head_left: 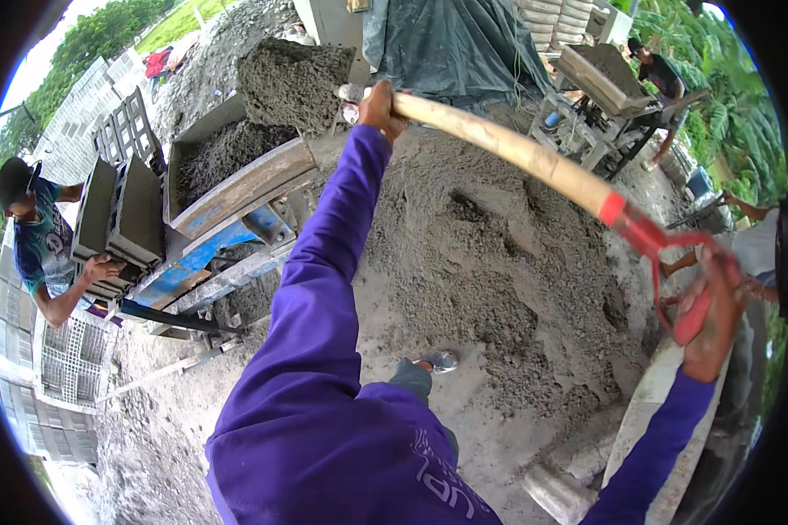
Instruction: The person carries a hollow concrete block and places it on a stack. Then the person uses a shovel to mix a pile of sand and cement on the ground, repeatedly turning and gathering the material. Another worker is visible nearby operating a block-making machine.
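Observation:
A shovel with a pale wooden shaft (508, 144) and a red D-shaped handle (643, 236) stretches across my view. Near the blade end, my left hand (382, 112) is wrapped round the shaft. My right hand (716, 302) grips the red handle at the far right. A heap of wet grey concrete mix (293, 83) rides on the blade and hides it. It is raised beside a wooden-sided hopper (245, 188), which holds more dark mix (228, 157). Below the shaft, a broad pile of the same mix (490, 262) spreads over the ground.
At left, a person (48, 227) holds hollow concrete blocks (118, 214) beside the blue-painted machine frame (210, 249). Another person works at a second hopper (600, 79) at back right. A dark tarpaulin (451, 48) covers something behind the pile. A concrete ledge (652, 420) lies near my right arm.

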Demonstrator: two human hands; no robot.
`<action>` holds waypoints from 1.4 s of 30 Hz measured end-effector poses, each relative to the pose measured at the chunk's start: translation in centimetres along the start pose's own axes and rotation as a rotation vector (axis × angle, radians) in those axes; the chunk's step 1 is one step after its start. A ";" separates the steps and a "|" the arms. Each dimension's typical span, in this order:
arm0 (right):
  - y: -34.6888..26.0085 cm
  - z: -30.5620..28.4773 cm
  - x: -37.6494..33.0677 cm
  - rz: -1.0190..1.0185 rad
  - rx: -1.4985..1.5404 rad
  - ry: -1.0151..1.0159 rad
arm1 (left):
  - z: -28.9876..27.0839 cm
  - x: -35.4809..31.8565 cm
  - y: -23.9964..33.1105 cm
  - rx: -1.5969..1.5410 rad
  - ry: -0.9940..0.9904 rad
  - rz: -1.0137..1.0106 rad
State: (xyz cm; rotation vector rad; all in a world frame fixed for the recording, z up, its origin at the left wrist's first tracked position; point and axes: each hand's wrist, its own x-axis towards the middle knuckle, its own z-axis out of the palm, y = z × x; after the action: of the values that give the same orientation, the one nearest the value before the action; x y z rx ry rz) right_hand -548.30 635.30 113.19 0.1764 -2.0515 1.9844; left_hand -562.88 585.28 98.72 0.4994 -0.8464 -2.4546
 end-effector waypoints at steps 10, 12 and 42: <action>6.9 12.0 -27.9 -1.197 -0.487 -0.575 | -19.9 -13.1 8.8 0.129 0.081 0.153; 17.1 10.7 -36.2 -0.946 -0.467 -0.486 | -26.1 -15.7 5.0 0.425 0.166 0.157; 23.1 9.1 -72.5 1.263 0.194 1.315 | -57.7 -52.9 -37.0 0.758 0.282 -1.459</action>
State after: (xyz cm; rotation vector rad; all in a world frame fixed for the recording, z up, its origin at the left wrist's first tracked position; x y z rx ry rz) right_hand -486.69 619.71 70.36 -2.1474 -0.9643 1.7325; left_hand -504.33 613.06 41.38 2.3449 -1.6342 -2.8746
